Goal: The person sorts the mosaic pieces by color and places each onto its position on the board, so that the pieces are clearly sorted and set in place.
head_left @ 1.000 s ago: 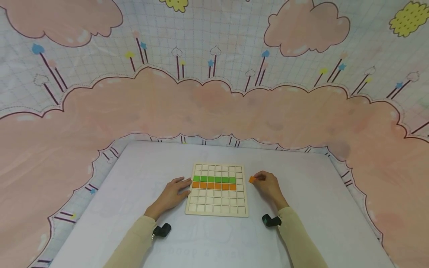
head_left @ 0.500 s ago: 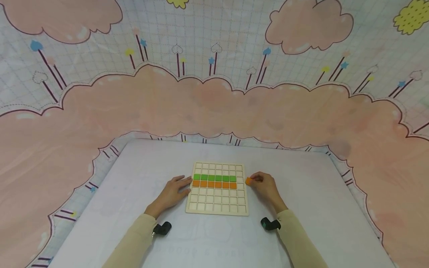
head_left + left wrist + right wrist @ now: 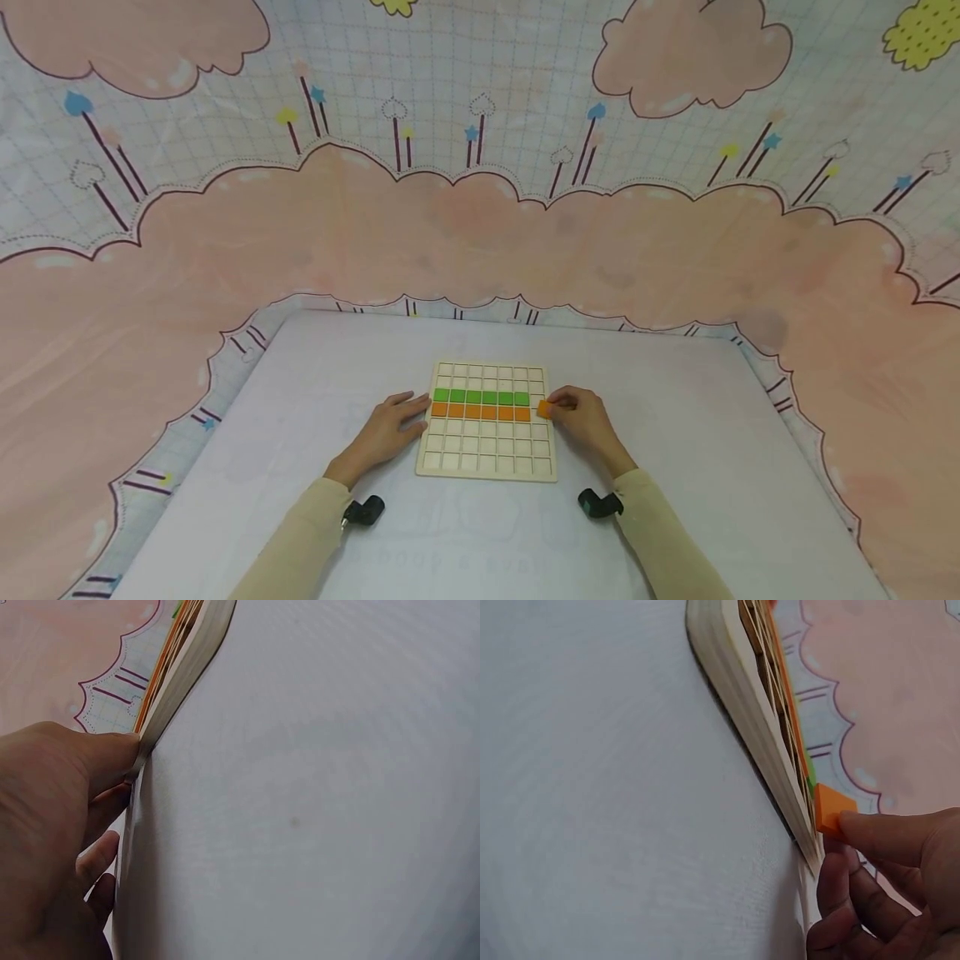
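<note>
A square wooden grid board [image 3: 486, 479] lies flat on the table. One row holds green tiles [image 3: 481, 397], and the row just below it holds orange tiles [image 3: 481, 412]. At the board's left edge my left hand [image 3: 382, 432] rests with extended fingers, the tips touching the side. My right hand [image 3: 588, 421] pinches an orange square tile [image 3: 832, 808] between thumb and fingers. In the head view that tile appears over the board's right edge, beside the right end of the orange row. The right wrist view shows it tilted near the rim.
A white cover lies over the table [image 3: 660, 383]. Behind it hangs a patterned cloth [image 3: 480, 242] with pink cloud shapes. Black devices [image 3: 365, 511] sit at both wrists, by the sleeves.
My right hand has moved left with the orange tile, from beside the board to over its right edge. The left hand stays against the left edge.
</note>
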`<action>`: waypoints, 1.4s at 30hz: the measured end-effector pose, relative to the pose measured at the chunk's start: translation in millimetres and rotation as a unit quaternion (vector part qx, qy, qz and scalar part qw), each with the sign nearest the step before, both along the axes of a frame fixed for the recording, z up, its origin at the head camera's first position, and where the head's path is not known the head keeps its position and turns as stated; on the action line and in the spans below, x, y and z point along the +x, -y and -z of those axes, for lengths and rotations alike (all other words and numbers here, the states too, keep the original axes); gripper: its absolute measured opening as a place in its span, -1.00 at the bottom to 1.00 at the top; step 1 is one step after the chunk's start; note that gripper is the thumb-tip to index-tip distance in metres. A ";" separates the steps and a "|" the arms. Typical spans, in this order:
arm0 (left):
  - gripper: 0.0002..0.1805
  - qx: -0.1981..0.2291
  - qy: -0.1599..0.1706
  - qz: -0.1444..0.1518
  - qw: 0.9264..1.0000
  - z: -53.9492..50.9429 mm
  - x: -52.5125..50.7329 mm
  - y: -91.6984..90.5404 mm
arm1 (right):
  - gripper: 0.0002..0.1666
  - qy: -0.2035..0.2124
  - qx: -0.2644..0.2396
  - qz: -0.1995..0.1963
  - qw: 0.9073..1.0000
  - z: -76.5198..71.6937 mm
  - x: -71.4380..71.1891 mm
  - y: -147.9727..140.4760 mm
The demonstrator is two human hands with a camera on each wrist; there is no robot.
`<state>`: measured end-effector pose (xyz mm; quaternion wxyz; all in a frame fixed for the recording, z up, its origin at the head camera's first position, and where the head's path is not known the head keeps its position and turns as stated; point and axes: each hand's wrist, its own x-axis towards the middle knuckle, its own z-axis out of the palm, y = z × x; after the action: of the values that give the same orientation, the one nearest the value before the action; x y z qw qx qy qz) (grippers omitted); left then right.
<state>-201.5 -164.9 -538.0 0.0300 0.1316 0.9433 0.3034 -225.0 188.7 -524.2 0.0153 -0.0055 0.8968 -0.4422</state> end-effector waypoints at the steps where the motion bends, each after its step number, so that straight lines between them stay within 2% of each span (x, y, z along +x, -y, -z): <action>1: -0.45 0.000 -0.001 0.001 1.000 0.0 0.2 0.1 | -0.86 0.003 0.002 -0.001 1.000 -0.9 0.4 1.0; 7: -0.45 -0.002 -0.002 0.001 1.000 0.3 0.9 1.0 | -0.87 0.000 0.010 -0.018 1.000 -5.9 3.2 5.6; 13: -0.44 -0.003 -0.004 0.003 1.000 0.4 1.4 2.7 | -0.87 -0.005 0.021 -0.033 0.999 -3.8 3.3 7.2; 28: -0.45 0.001 -0.001 0.000 1.000 -2.0 5.3 5.6 | -0.87 0.011 0.042 -0.044 0.998 -3.3 3.3 11.1; 42: -0.43 -0.004 0.003 -0.005 1.000 -3.3 7.5 4.4 | -0.85 -0.003 0.050 -0.048 0.998 -2.0 7.0 9.2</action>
<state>-193.9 -169.3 -534.7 0.0318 0.1254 0.9450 0.3003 -218.0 179.5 -522.2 0.0341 -0.0494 0.9166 -0.3953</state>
